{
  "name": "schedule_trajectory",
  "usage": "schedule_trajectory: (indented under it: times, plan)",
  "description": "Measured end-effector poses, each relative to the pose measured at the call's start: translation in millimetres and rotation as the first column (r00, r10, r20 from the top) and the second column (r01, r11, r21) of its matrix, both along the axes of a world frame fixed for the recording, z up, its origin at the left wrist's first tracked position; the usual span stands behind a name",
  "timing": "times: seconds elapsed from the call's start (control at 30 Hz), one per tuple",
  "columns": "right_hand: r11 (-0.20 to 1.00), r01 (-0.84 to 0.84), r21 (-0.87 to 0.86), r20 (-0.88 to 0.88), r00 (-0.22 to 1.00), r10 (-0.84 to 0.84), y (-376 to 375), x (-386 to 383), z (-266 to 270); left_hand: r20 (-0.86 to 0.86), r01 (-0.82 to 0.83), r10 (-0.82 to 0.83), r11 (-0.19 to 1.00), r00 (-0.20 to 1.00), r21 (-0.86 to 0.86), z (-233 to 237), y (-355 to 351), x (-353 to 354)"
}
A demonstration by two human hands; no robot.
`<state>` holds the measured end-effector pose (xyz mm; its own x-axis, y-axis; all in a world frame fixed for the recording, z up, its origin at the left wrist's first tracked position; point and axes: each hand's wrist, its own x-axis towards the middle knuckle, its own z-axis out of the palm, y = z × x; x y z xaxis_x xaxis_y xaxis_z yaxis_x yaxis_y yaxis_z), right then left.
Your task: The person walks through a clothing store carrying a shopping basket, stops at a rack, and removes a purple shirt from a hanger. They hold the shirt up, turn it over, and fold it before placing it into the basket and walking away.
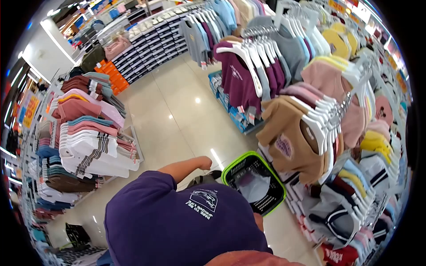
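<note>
I look down on my own purple T-shirt (177, 221) with white print on the chest. My bare left arm comes out of the sleeve and stretches right. My left hand (205, 163) ends just left of a black shopping basket with a lime-green rim (230, 165). Its fingers are hidden, so I cannot tell whether it grips anything. The basket sits low beside me and holds a folded grey garment (253, 186). My right hand is out of sight; only a strip of skin (258, 221) shows by the shirt's right edge.
A beige tiled aisle (177, 111) runs ahead. Shelves of folded tops (88, 142) stand on the left. A rack of hanging shirts on white hangers (301, 133) crowds the right, close to the basket. More racks and stacked shelves (155, 35) lie farther back.
</note>
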<state>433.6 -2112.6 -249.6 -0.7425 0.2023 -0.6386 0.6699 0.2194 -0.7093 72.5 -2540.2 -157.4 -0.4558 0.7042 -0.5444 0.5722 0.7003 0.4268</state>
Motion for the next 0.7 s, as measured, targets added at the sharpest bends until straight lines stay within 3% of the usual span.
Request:
schedule_trajectory:
  times: [0.1, 0.17, 0.27, 0.37, 0.43, 0.5, 0.57, 0.6, 0.63, 0.7]
  plan:
    - [0.986, 0.136, -0.100, 0.064, 0.989, -0.130, -9.5, -16.8, 32.0, 0.012, -0.069, 0.069, 0.998, 0.998, 0.013, 21.2, -4.9, 5.1]
    - [0.927, 0.300, -0.226, 0.193, 0.946, -0.259, -3.6, -11.9, 4.1, 0.016, -0.088, 0.088, 0.996, 0.996, -0.035, 26.3, -9.8, 6.8]
    - [0.960, 0.263, -0.098, 0.231, 0.944, -0.235, -8.8, -30.7, 35.7, 0.031, -0.121, 0.124, 0.988, 0.992, -0.097, 33.3, -21.1, 11.3]
    - [0.983, 0.186, 0.009, 0.176, 0.967, -0.184, 3.4, -36.4, 13.8, 0.027, -0.170, 0.174, 0.979, 0.984, -0.111, 29.9, -38.3, 15.8]
    - [0.988, 0.122, 0.092, 0.044, 0.991, -0.126, 5.0, -36.7, 8.3, 0.013, -0.130, 0.132, 0.985, 0.991, -0.115, 22.7, -46.5, 15.0]
    - [0.968, -0.036, 0.249, -0.010, 0.999, 0.040, 12.0, -30.3, -19.1, 0.015, -0.208, 0.209, 0.976, 0.978, -0.059, 16.8, -53.0, 17.2]
    - [0.954, 0.061, 0.293, -0.140, 0.990, -0.021, 5.9, -29.6, -22.5, 0.096, -0.279, 0.284, 0.958, 0.954, -0.068, 21.8, -50.4, 16.4]
    - [0.944, 0.084, 0.319, -0.147, 0.988, -0.039, 3.9, -28.4, -33.0, 0.118, -0.291, 0.298, 0.954, 0.947, -0.073, 24.3, -48.9, 17.1]
    - [0.934, -0.024, 0.356, -0.052, 0.998, 0.045, 3.2, -35.0, -15.1, 0.126, -0.270, 0.275, 0.961, 0.953, -0.051, 27.4, -46.7, 17.3]
    - [0.898, 0.020, 0.440, -0.071, 0.997, 0.012, -7.5, -34.2, -12.5, 0.148, -0.235, 0.235, 0.972, 0.961, -0.021, 34.3, -42.8, 17.8]
